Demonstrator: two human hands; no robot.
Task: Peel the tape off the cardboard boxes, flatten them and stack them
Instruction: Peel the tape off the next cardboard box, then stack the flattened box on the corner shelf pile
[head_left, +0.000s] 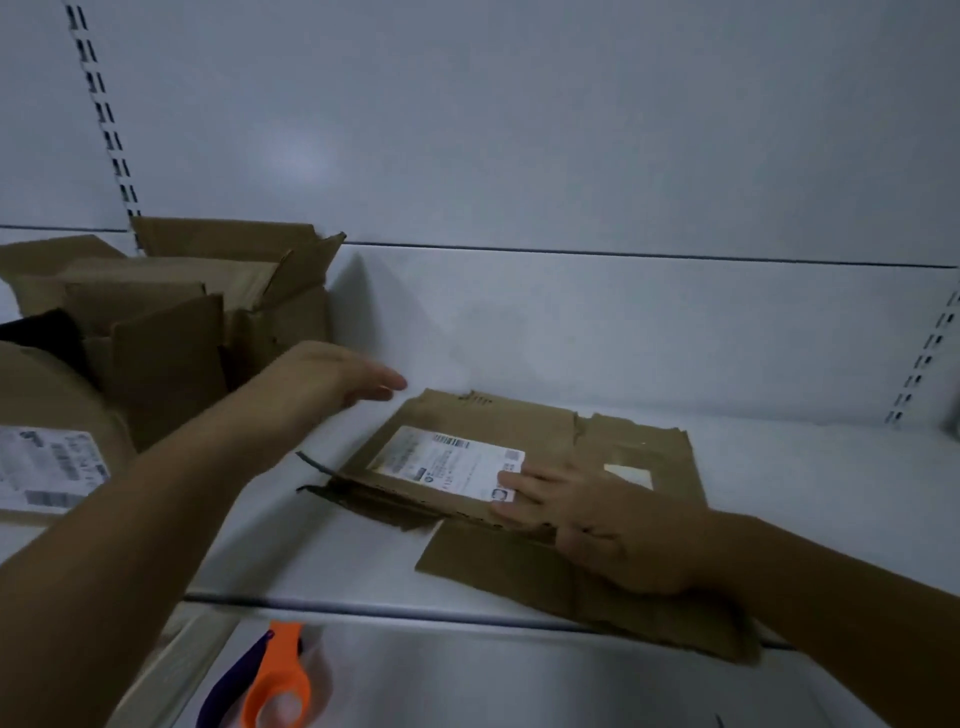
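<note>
Nearest, below the left forearm, lies an orange-and-purple looped tool (275, 686), scissors by the look of it, though blurred. Under the right hand (608, 530) a flattened cardboard box (498, 421) lies on the white shelf (810, 499). The fingers are straight and spread, pressing down near its front edge, with the fingertips touching the shipping label (447, 460). A dark strip (317, 465) juts from the end of the box toward the left hand — tape perhaps, I cannot tell. The left hand (332, 374) hovers with its fingers extended, holding nothing, between the flat box and the open boxes (208, 312) beyond its wrist. A labelled parcel (52, 415) sits outside the left forearm. By my judgement one box is flattened, several are left to strip and flatten, and no stack has been started — early going.
</note>
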